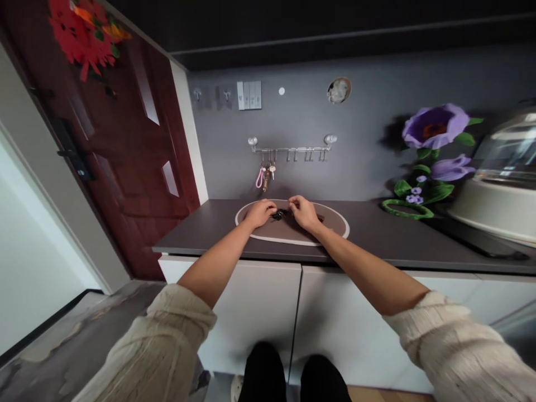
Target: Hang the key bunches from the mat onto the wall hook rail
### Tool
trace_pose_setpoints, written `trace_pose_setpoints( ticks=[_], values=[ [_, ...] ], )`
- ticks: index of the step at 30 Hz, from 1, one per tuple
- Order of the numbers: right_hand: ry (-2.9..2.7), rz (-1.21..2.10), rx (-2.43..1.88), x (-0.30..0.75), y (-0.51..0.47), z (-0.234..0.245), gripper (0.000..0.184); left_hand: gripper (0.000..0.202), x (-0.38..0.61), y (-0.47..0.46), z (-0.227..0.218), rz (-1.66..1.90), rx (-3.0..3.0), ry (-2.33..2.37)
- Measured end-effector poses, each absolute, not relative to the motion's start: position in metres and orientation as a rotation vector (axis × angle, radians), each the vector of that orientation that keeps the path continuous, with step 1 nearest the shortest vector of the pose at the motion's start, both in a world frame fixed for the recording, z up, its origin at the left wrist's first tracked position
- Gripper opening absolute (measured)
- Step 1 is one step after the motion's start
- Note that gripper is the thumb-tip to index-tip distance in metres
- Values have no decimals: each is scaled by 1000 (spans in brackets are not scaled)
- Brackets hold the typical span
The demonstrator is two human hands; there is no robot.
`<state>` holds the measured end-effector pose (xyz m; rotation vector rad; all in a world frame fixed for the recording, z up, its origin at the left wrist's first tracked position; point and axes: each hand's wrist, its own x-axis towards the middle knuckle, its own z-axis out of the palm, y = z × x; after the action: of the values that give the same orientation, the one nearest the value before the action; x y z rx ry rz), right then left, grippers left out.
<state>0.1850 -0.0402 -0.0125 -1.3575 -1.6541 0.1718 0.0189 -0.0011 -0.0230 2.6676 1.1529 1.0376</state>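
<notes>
At frame centre, the left hand [260,213] and right hand [303,214] pinched a small black object [280,214] over an oval mat [293,239] on the desk [201,220].

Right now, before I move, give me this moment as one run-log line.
left hand: beside small black object | right hand: fingers at same object | below: oval mat, white rim, on dark countertop

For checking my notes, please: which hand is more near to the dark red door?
Left. The left hand is closer to the door, above the oval mat; the right hand lies farther from it.
</notes>
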Motion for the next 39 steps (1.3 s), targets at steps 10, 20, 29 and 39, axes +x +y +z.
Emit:
trace_pose_setpoints(
  ticks=[10,20,29,39],
  values=[
    [-1886,-42,-1559,182,-34,-24,21,22,26,-5,-23,891,2765,1296],
    [-1902,-54,-1616,179,-36,-22,23,13,32,0,-25,989,2727,1241],
    [-1900,-56,-1605,180,-35,-23,24,12,35,-5,-21,1120,2561,1179],
    [-1951,3,-1393,179,-44,-18,20,9,36,-9,-16,1317,2059,1018]
  ],
)
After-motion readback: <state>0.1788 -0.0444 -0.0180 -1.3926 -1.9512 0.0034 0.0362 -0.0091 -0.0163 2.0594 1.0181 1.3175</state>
